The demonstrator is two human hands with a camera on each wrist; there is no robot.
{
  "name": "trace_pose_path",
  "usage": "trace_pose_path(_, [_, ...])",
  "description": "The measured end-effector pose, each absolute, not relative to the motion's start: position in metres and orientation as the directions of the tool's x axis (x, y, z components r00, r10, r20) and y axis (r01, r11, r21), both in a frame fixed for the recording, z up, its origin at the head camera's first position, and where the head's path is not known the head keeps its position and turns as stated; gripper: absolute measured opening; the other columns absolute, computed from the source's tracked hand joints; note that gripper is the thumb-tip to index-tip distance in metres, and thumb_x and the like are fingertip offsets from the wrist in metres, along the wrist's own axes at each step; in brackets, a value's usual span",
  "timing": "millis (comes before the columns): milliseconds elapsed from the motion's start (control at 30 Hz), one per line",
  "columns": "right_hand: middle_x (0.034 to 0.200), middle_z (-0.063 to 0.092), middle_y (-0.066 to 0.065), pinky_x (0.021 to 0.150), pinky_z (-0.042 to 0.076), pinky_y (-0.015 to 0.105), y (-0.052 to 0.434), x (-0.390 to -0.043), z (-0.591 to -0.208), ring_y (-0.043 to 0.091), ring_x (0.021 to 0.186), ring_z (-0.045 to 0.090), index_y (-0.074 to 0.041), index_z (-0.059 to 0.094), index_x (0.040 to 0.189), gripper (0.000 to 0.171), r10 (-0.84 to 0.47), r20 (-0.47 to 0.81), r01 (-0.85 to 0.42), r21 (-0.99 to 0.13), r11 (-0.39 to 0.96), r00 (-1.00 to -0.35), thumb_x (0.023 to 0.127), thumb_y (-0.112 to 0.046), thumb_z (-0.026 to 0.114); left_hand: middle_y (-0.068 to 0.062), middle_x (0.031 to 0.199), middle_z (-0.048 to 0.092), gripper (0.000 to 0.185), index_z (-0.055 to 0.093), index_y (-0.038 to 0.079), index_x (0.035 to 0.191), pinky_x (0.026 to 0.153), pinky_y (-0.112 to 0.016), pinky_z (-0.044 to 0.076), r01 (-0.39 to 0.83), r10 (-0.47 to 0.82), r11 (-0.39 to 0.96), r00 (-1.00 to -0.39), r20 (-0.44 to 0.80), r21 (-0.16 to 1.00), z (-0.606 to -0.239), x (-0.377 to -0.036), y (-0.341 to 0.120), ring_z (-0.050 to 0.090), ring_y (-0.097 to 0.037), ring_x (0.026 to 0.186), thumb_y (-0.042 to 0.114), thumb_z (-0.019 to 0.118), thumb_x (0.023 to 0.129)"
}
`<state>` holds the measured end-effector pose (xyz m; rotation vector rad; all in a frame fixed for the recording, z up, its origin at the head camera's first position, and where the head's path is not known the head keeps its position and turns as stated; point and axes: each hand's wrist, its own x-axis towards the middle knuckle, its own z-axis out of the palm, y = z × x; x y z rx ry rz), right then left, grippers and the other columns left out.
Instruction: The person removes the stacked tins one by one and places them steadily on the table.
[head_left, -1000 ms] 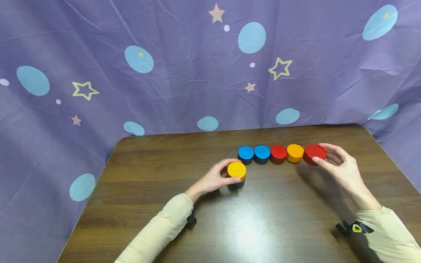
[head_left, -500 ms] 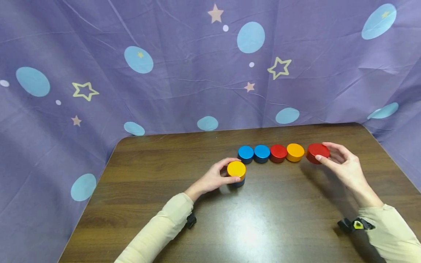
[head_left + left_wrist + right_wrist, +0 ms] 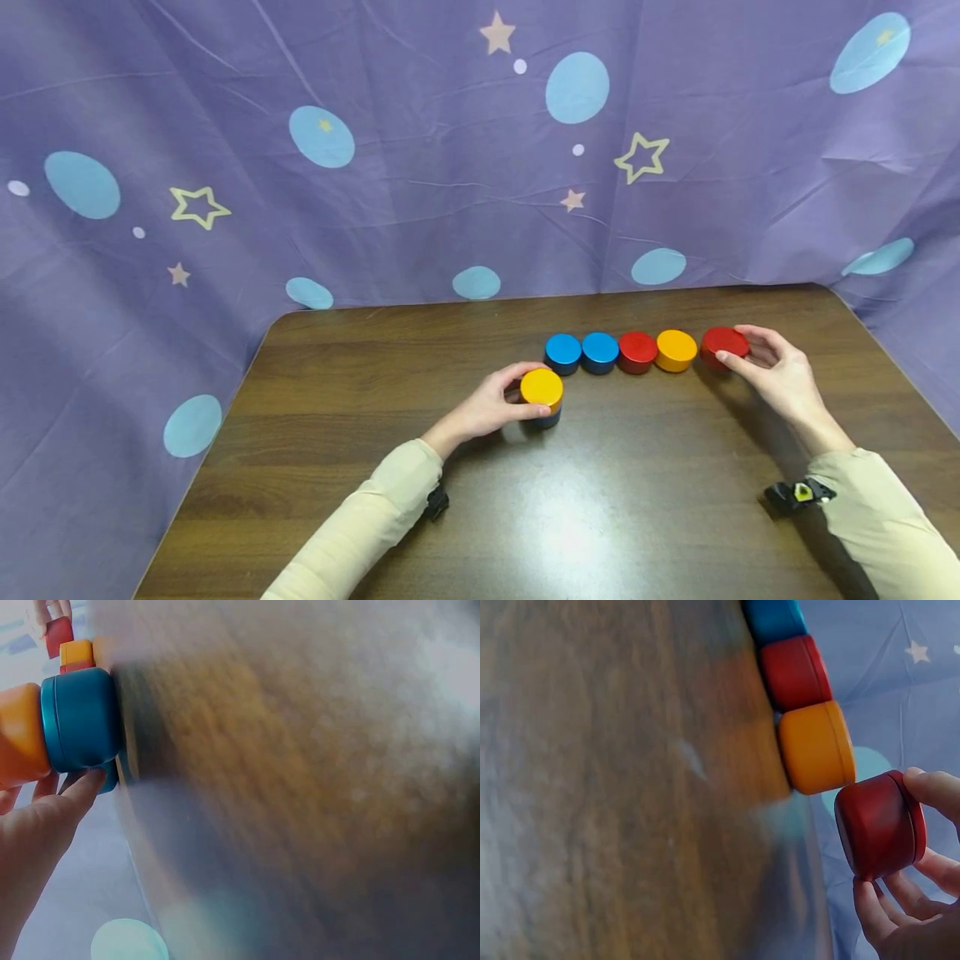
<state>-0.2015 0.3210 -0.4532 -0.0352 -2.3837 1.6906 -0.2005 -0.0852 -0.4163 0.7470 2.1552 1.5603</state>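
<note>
My left hand point(image 3: 491, 407) grips a stack of two round lidded tins near the table's middle: an orange tin point(image 3: 542, 387) on top of a blue tin point(image 3: 84, 720). The thumb lies across the near side and the fingers curl round the back. At the right end of a row, my right hand point(image 3: 783, 377) holds a red tin point(image 3: 877, 825) between thumb and fingers. The right wrist view shows it tilted and raised off the table, close beside the row's orange tin point(image 3: 676, 350). Its lid side faces up toward the head camera.
Left of that orange tin, another red tin point(image 3: 637, 352) and two blue tins, the right one point(image 3: 600, 352) and the left one point(image 3: 563, 353), stand side by side. The wooden table point(image 3: 337, 392) ends at a purple patterned curtain point(image 3: 420, 208).
My right hand has moved the red tin slightly right, away from the row's orange tin, and lowered it toward the table. The left hand stays on its stack.
</note>
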Motion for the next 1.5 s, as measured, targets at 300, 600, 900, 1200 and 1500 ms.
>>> trace_pose_path(300, [0.099, 0.053, -0.029, 0.072, 0.041, 0.006, 0.325, -0.206, -0.465, -0.015, 0.087, 0.053, 0.001, 0.051, 0.130, 0.052, 0.136, 0.143, -0.072, -0.902, 0.426, -0.980, 0.088, -0.021, 0.073, -0.013, 0.132, 0.053, 0.058, 0.048, 0.003, 0.138, 0.101, -0.036, 0.041, 0.193, 0.597, 0.259, -0.802, 0.000, 0.946, -0.442, -0.210, -0.085, 0.051, -0.024, 0.114, 0.006, 0.073, 0.086])
trace_pose_path(600, [0.103, 0.052, -0.026, 0.074, 0.040, 0.007, 0.325, -0.210, -0.469, -0.014, 0.088, 0.053, 0.001, 0.049, 0.131, 0.052, 0.118, 0.129, -0.068, -0.905, 0.419, -0.985, 0.088, -0.017, 0.072, -0.010, 0.131, 0.054, 0.056, 0.050, 0.006, 0.137, 0.100, -0.037, 0.042, 0.202, 0.595, 0.280, -0.803, -0.004, 0.938, -0.441, -0.210, -0.085, 0.051, -0.023, 0.114, 0.008, 0.073, 0.087])
trace_pose_path(900, [0.107, 0.053, -0.022, 0.076, 0.041, 0.007, 0.327, -0.213, -0.471, -0.012, 0.090, 0.053, 0.000, 0.049, 0.134, 0.052, 0.084, 0.127, -0.083, -0.912, 0.402, -0.988, 0.089, -0.013, 0.072, -0.018, 0.130, 0.053, 0.054, 0.047, -0.005, 0.136, 0.100, -0.041, 0.042, 0.200, 0.615, 0.272, -0.789, -0.010, 0.941, -0.413, -0.198, -0.084, 0.052, -0.025, 0.113, 0.003, 0.070, 0.088])
trace_pose_path(1200, [0.113, 0.055, -0.019, 0.078, 0.040, 0.006, 0.327, -0.211, -0.470, -0.013, 0.094, 0.051, -0.001, 0.047, 0.137, 0.056, 0.059, 0.107, -0.076, -0.918, 0.388, -0.993, 0.090, -0.018, 0.070, -0.018, 0.130, 0.053, 0.058, 0.046, -0.003, 0.137, 0.100, -0.041, 0.042, 0.204, 0.614, 0.265, -0.789, -0.002, 0.942, -0.435, -0.209, -0.083, 0.051, -0.024, 0.113, 0.002, 0.071, 0.086])
trace_pose_path(1500, [0.140, 0.040, 0.033, 0.080, 0.039, 0.005, 0.325, -0.214, -0.467, 0.026, 0.122, 0.050, 0.002, 0.035, 0.146, 0.066, 0.031, 0.041, -0.022, -0.889, 0.458, -0.999, 0.094, -0.025, 0.065, -0.009, 0.129, 0.055, 0.057, 0.050, 0.006, 0.137, 0.100, -0.035, 0.042, 0.193, 0.600, 0.284, -0.800, -0.017, 0.939, -0.438, -0.211, -0.087, 0.051, -0.022, 0.114, 0.010, 0.075, 0.086])
